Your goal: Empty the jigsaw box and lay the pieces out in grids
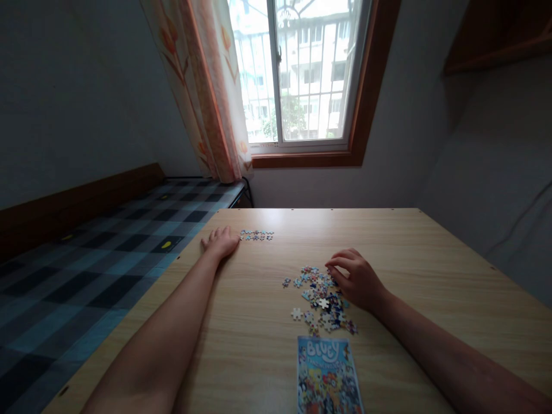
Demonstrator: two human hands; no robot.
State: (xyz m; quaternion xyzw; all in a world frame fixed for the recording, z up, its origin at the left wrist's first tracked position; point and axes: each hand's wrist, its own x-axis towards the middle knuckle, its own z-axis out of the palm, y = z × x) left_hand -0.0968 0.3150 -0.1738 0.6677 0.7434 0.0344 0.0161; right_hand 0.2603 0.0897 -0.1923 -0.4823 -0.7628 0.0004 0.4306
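A loose pile of small jigsaw puzzle pieces (323, 303) lies on the wooden table, several face down and pale. At the pile's far right edge, my right hand (356, 280) pinches a puzzle piece between thumb and index finger; the piece is mostly hidden by the fingertips. Farther away on the left, my left hand (221, 242) rests flat near the table's edge with its fingers apart. Beside it, two short rows of puzzle pieces (257, 235) are laid out, their left end close to that hand.
A picture sheet marked "Bluey" (328, 376) lies nearest me, just below the pile. The table (431, 276) ends at the left beside a bed with a checked cover (142, 230). Beyond the table are a curtain (207, 86) and a window (310, 75).
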